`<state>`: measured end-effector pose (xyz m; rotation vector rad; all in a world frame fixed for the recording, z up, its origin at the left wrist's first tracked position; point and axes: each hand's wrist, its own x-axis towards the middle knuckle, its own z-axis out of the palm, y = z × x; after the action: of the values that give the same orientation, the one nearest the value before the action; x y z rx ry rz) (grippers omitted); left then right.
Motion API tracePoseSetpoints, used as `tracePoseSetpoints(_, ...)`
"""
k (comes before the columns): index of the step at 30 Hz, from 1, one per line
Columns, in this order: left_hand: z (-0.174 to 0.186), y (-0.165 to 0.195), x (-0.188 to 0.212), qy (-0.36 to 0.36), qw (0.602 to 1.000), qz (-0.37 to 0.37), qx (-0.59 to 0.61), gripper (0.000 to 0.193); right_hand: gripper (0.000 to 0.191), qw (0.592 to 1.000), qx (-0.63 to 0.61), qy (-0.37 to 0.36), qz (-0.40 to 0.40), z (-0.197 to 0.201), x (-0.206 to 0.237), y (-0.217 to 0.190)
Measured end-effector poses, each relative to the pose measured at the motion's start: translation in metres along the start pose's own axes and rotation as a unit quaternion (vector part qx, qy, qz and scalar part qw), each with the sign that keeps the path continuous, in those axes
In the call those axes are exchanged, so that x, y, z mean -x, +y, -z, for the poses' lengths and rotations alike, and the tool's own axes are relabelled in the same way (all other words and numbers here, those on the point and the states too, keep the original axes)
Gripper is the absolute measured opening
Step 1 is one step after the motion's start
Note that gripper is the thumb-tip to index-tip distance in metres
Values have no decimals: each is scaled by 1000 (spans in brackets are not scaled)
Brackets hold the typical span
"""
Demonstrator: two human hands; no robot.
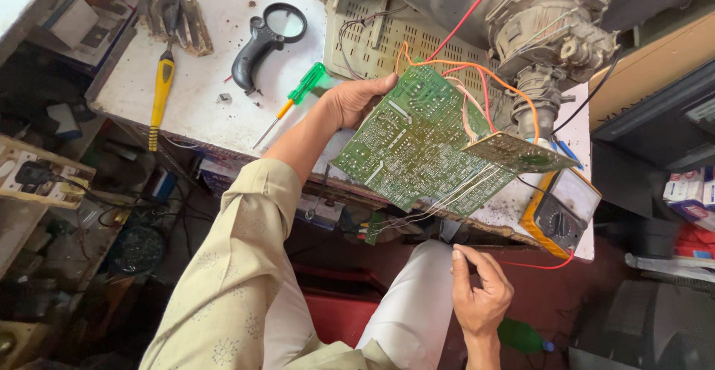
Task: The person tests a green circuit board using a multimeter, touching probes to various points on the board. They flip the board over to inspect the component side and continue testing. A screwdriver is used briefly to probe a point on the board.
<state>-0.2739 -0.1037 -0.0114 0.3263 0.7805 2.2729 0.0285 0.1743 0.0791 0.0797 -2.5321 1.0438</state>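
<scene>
Left hand (356,99) grasping green circuit board (413,143) by its edge, tilted above counter (216,42) edge. Right hand (480,292) pinching thin red wire (536,266) below the board, near yellow multimeter (560,214). Small green screwdriver (294,102) and black magnifier (264,39) lying on counter.

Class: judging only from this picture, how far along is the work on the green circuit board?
Done: the green circuit board is out of the set and tilted up, wires still attached. In hand: the left hand holds its edge; the right hand pinches a red lead running to the yellow multimeter. Left: nothing touches the board yet; the green screwdriver lies unused.
</scene>
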Motion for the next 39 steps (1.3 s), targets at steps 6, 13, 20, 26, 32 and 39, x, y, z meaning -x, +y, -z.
tracePoseSetpoints(6, 2, -2, -2, -42, 999, 5, 33, 81, 13, 1000, 2, -10, 24, -6, -2, -5)
tracePoseSetpoints(13, 3, -1, -3, -103, 992, 23, 67, 79, 13, 999, -5, -22, 34, -12, -5, -9)
tracePoseSetpoints(20, 5, -2, -4, -87, 993, 33, 74, 80, 13, 999, -11, -33, 25, -14, -6, -11)
tracePoseSetpoints(26, 4, -3, -3, -85, 993, 34, 69, 81, 13, 999, -22, -39, 0, -16, -6, -9)
tracePoseSetpoints(32, 2, -4, -4, -85, 995, 29, 53, 85, 13, 999, -17, -37, 17, -16, -7, -6)
tracePoseSetpoints(39, 2, -4, -3, -87, 994, 26, 55, 86, 13, 999, -20, -38, 20, -15, -6, -4)
